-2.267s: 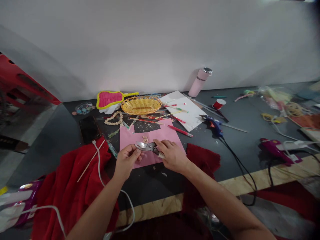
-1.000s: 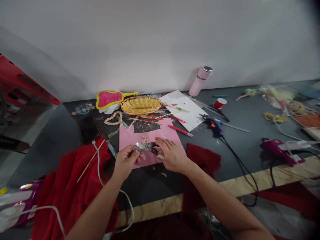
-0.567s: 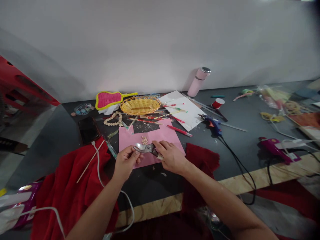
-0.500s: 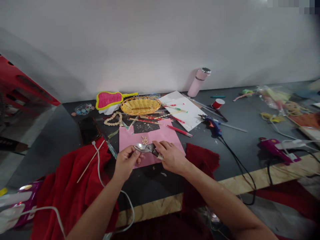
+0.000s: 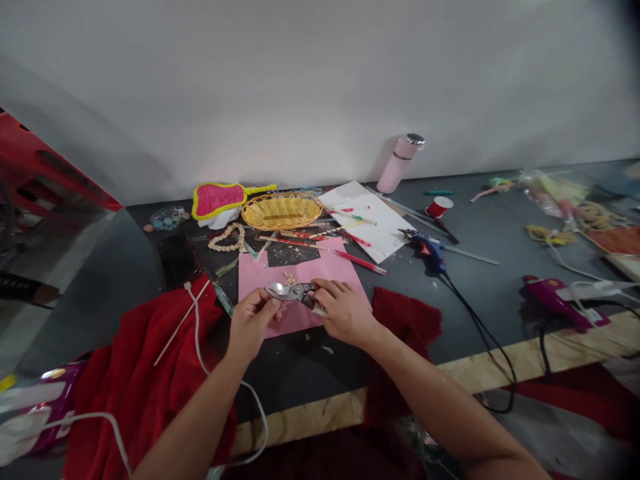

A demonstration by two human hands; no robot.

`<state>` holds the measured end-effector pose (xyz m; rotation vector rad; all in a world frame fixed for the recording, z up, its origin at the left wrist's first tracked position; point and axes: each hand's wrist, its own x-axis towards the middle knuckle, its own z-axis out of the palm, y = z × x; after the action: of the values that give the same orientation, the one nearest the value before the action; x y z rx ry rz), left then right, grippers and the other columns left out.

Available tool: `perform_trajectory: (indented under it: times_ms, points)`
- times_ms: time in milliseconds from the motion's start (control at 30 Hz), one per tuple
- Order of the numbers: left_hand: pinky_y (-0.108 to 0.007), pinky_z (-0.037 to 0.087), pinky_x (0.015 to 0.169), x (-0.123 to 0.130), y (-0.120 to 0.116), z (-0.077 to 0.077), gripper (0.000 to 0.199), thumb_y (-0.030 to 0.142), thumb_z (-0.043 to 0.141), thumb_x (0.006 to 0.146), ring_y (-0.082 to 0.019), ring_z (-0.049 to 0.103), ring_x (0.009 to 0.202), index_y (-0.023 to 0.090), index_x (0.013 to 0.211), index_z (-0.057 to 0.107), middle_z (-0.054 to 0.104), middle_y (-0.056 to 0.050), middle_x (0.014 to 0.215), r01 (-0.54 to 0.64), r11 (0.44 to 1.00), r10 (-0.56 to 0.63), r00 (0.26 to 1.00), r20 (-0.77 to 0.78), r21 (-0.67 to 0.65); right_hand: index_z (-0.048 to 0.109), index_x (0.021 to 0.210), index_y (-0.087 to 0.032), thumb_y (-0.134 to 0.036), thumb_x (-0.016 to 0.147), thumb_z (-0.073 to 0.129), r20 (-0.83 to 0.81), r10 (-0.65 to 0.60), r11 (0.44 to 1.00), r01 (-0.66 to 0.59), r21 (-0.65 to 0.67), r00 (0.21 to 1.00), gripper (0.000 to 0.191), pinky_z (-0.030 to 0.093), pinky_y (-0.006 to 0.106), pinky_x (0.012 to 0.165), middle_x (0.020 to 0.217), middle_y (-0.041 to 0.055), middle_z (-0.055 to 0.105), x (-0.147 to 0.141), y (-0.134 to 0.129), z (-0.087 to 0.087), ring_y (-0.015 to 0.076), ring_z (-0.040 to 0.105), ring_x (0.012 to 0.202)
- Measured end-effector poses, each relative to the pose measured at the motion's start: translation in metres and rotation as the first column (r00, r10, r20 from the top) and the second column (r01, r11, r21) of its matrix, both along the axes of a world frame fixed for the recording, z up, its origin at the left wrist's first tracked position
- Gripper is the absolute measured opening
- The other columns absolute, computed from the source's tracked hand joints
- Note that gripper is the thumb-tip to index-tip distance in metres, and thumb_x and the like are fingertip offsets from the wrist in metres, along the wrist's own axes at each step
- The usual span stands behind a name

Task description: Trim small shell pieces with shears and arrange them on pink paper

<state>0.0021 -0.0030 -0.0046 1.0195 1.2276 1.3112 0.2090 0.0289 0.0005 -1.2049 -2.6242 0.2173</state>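
Observation:
My right hand (image 5: 345, 312) is wrapped round the handles of a pair of pruning shears (image 5: 295, 291), whose metal blades point left. My left hand (image 5: 254, 321) is closed in a pinch right at the blade end. What sits between its fingertips is too small and hidden to make out. Below both hands lies a sheet of pink paper (image 5: 345, 277) with a notch cut from its far edge. On it, just beyond the blades, is a small pile of pale cut pieces (image 5: 289, 278), partly covered by the shears.
A wicker basket (image 5: 281, 212), a heart-shaped pale ring (image 5: 227, 239) and thin sticks lie behind the paper. A glue gun (image 5: 427, 250), white paper (image 5: 383, 233) and a pink flask (image 5: 400, 163) are to the right. Red cloth (image 5: 145, 360) and a phone (image 5: 177, 260) are left.
The shears have risen slightly and cover more of the small pile, and their handles look a little further apart. Both hands keep about the same place.

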Motion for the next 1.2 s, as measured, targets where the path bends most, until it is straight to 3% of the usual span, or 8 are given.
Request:
perform_trajectory:
  times_ms: [200, 400, 833, 933, 1033, 1200]
  points:
    - [-0.020, 0.042, 0.054, 0.0026, -0.0016, -0.0015, 0.012, 0.025, 0.066, 0.076, -0.009, 0.052, 0.054, 0.015, 0.070, 0.063, 0.063, 0.000, 0.064, 0.015, 1.000, -0.015, 1.000, 0.006, 0.000, 0.056, 0.109, -0.018, -0.016, 0.080, 0.050, 0.128, 0.052, 0.999, -0.054, 0.009, 0.990, 0.030, 0.040, 0.040, 0.085, 0.140, 0.0090, 0.041, 0.0034, 0.0009, 0.0103, 0.0264, 0.049, 0.107]
    - [-0.021, 0.042, 0.053, 0.0013, -0.0028, -0.0039, 0.010, 0.024, 0.067, 0.076, -0.009, 0.053, 0.054, 0.015, 0.073, 0.064, 0.063, 0.000, 0.065, 0.022, 0.999, -0.023, 0.998, 0.053, 0.023, 0.053, 0.114, -0.015, -0.017, 0.077, 0.050, 0.138, 0.058, 0.997, -0.064, 0.035, 0.989, 0.038, 0.037, 0.045, 0.089, 0.146, 0.0133, 0.031, 0.0033, -0.0007, 0.0102, 0.0300, 0.044, 0.113]
    - [-0.020, 0.041, 0.052, -0.0038, -0.0035, -0.0024, 0.013, 0.025, 0.065, 0.079, -0.008, 0.052, 0.051, 0.015, 0.072, 0.064, 0.064, 0.000, 0.064, 0.102, 0.995, -0.101, 0.995, -0.026, 0.016, 0.052, 0.114, -0.015, -0.021, 0.084, 0.047, 0.044, 0.071, 0.997, -0.069, -0.042, 0.996, 0.032, 0.038, 0.042, 0.089, 0.140, 0.0131, 0.040, 0.0029, 0.0006, 0.0065, 0.0266, 0.045, 0.111]
    - [-0.021, 0.041, 0.053, -0.0051, -0.0037, -0.0029, 0.013, 0.025, 0.063, 0.080, -0.009, 0.053, 0.053, 0.015, 0.071, 0.064, 0.063, 0.000, 0.063, 0.103, 0.994, -0.102, 0.994, -0.026, 0.024, 0.038, 0.132, -0.010, -0.025, 0.086, 0.045, -0.022, 0.059, 0.997, -0.060, -0.055, 0.998, 0.049, 0.037, 0.042, 0.092, 0.136, 0.0162, 0.043, 0.0019, 0.0004, 0.0044, 0.0271, 0.044, 0.112]
    - [-0.021, 0.042, 0.054, -0.0054, -0.0040, -0.0023, 0.014, 0.026, 0.063, 0.080, -0.009, 0.053, 0.053, 0.015, 0.071, 0.064, 0.063, 0.000, 0.062, 0.113, 0.993, -0.111, 0.993, -0.049, 0.021, 0.020, 0.143, -0.013, -0.020, 0.081, 0.048, 0.005, 0.054, 0.996, -0.053, -0.077, 0.999, 0.069, 0.037, 0.042, 0.092, 0.132, 0.0153, 0.046, 0.0005, -0.0003, 0.0041, 0.0280, 0.044, 0.113]
    - [-0.021, 0.041, 0.053, -0.0034, -0.0051, -0.0003, 0.016, 0.027, 0.063, 0.080, -0.009, 0.053, 0.053, 0.014, 0.070, 0.064, 0.063, -0.001, 0.062, 0.104, 0.994, -0.103, 0.993, -0.063, 0.017, 0.022, 0.143, -0.017, -0.013, 0.076, 0.048, 0.012, 0.045, 0.991, -0.044, -0.126, 0.999, 0.072, 0.038, 0.040, 0.093, 0.128, 0.0133, 0.047, -0.0003, -0.0020, 0.0053, 0.0257, 0.044, 0.113]
